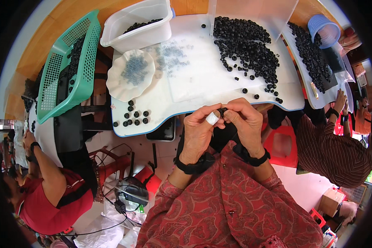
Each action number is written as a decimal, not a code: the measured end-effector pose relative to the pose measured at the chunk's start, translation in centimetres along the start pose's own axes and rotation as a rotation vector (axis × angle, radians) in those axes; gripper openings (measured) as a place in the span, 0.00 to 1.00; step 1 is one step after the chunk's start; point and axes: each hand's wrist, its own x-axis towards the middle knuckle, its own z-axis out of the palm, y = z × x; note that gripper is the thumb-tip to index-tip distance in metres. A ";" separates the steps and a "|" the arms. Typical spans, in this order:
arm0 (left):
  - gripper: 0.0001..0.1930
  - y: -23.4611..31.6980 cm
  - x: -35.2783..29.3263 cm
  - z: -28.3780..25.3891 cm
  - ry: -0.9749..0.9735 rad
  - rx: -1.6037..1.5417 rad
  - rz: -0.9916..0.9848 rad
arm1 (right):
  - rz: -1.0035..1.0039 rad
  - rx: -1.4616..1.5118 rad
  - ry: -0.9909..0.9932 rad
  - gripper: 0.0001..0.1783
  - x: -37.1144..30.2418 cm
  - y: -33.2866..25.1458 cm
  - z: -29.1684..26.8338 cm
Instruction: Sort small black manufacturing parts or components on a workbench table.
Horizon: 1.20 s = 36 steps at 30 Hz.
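Note:
Over the near edge of the table, my left hand (197, 134) and my right hand (249, 124) meet at the fingertips. Pinched between them is a small black round part (222, 110), mostly hidden by the fingers. White tape wraps one finger of my left hand. A cluster of similar black parts (136, 114) lies on the table to the left. Just beyond it, a white scalloped plate (115, 90) holds many tiny greyish pieces (135, 69) that look like springs. More black parts (252, 51) are heaped at the far right.
More springs (173, 53) are scattered on the white table (194, 87). A white tub (161, 31) and a green basket (87, 74) contain black parts. A clear panel (252, 8) stands at the back. People (53, 186) work at both sides; a red stool (283, 144) is right.

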 end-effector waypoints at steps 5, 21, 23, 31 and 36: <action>0.11 0.0 0.4 0.2 0.007 0.031 0.015 | -0.069 -0.136 -0.007 0.09 0.3 0.2 -0.6; 0.14 0.2 0.7 -0.5 -0.033 0.238 -0.024 | 0.095 -0.048 -0.147 0.06 1.0 0.2 -2.0; 0.14 0.3 0.8 -0.8 -0.107 0.300 0.005 | 0.130 -0.023 -0.179 0.05 1.2 0.0 -2.2; 0.15 1.4 0.8 -0.5 -0.221 0.405 -0.031 | 0.284 0.041 -0.273 0.02 1.6 -0.1 -3.1; 0.15 1.4 0.8 -0.5 -0.230 0.414 -0.040 | 0.434 0.001 -0.281 0.03 1.7 -0.2 -3.4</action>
